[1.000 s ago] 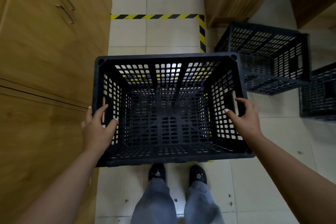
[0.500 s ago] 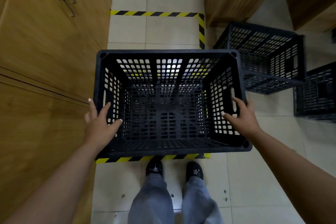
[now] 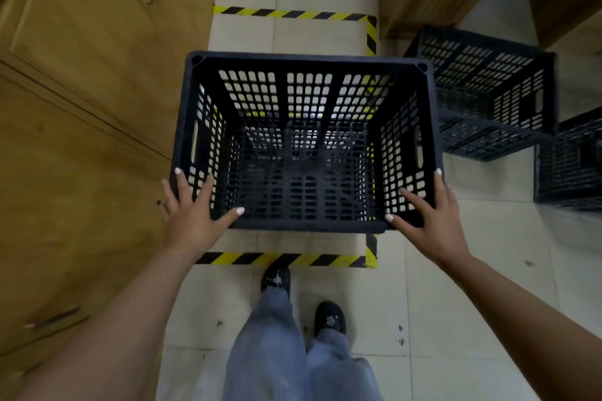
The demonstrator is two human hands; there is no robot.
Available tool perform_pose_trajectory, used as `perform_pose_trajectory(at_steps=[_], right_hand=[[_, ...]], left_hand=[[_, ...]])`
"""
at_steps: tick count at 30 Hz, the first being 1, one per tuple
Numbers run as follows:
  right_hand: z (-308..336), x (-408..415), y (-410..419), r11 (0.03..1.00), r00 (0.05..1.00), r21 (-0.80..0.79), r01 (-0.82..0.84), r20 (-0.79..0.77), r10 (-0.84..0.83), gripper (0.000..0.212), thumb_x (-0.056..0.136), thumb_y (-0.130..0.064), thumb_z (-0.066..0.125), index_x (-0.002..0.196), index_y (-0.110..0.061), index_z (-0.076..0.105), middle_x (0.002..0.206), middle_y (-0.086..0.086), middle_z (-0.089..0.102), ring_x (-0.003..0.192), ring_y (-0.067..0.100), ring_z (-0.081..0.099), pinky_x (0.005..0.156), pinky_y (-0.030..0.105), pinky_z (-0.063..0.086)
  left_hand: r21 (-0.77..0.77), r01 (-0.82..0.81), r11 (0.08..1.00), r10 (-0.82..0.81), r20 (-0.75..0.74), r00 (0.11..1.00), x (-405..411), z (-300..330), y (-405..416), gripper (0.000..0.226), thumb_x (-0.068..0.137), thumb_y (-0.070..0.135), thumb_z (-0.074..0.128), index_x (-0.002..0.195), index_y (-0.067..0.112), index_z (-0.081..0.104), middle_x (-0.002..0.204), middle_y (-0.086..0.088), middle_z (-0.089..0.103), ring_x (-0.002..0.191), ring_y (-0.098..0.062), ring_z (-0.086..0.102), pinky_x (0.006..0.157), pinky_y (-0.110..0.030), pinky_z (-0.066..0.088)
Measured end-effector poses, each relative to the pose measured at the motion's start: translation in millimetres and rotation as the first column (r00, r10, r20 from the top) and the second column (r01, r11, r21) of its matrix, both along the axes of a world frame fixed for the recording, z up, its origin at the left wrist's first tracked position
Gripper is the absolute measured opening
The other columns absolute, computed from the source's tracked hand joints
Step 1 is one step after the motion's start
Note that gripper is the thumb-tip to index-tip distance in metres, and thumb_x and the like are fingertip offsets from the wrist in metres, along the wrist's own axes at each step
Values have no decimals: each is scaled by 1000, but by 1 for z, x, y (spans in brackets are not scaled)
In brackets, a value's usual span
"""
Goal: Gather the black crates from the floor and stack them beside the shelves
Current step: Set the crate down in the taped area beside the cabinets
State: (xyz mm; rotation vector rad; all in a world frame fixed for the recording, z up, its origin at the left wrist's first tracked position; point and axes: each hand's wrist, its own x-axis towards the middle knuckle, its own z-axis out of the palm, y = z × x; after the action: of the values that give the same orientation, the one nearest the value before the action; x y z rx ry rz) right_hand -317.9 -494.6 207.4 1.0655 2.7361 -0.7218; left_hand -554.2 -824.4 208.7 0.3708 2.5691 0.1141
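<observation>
Inside taped floor box: black crate [image 3: 306, 143] upright, long axis L-R, both hands spread on near corners.

One head-worn view looks steeply down, close over a black crate [image 3: 306, 143] at floor level.

Crate inside the taped floor bay, beside the cabinets

The crate [image 3: 306, 143] sits between the cabinets [image 3: 81, 107] on its left and two more crates [image 3: 488, 101] on its right; hands [image 3: 192, 208] rest at its near corners, tape line [image 3: 283, 259] before it.
</observation>
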Motion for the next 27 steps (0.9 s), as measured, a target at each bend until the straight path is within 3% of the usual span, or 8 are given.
perform_pose_trajectory(at_steps=[4,8,12,18,27], right_hand=[[-1,23,4,987,979,-13,-163,122,163,61,74,-62,66,130,-39,55,162,-1,-3,147,30,-10,116,50,14],[-2,28,9,985,979,3,-174,106,172,38,87,-30,66,124,-21,64,160,8,13,145,41,7,115,50,20],[-4,25,9,986,983,23,-168,85,165,26,88,-22,65,112,-15,69,157,12,25,140,46,18,114,51,24],[-5,29,-3,988,986,35,-152,74,149,28,89,-23,63,115,-14,68,154,13,31,140,42,19,114,48,20],[-5,32,-2,984,983,51,-170,80,166,25,87,-20,66,111,-13,70,148,16,40,137,43,24,111,53,28]], left_hand=[[2,25,1000,-25,-2,1000,24,4,-8,93,64,86,38,145,41,33,158,-9,-23,142,-34,-26,115,-56,-4],[3,19,1000,-19,-52,998,43,-1,-10,88,65,85,32,139,40,45,159,-14,-19,143,-38,-22,116,-56,-3],[17,-11,1000,12,-47,999,40,-2,-3,71,73,78,39,125,34,58,159,-11,-18,143,-41,-20,115,-58,-1],[40,6,999,-4,-37,999,36,-3,-8,55,79,70,48,113,31,64,160,-9,-17,142,-43,-20,115,-59,-3],[48,8,999,-6,-48,999,41,-6,-9,62,78,74,42,114,29,63,161,-13,-10,142,-43,-20,114,-60,-3]])
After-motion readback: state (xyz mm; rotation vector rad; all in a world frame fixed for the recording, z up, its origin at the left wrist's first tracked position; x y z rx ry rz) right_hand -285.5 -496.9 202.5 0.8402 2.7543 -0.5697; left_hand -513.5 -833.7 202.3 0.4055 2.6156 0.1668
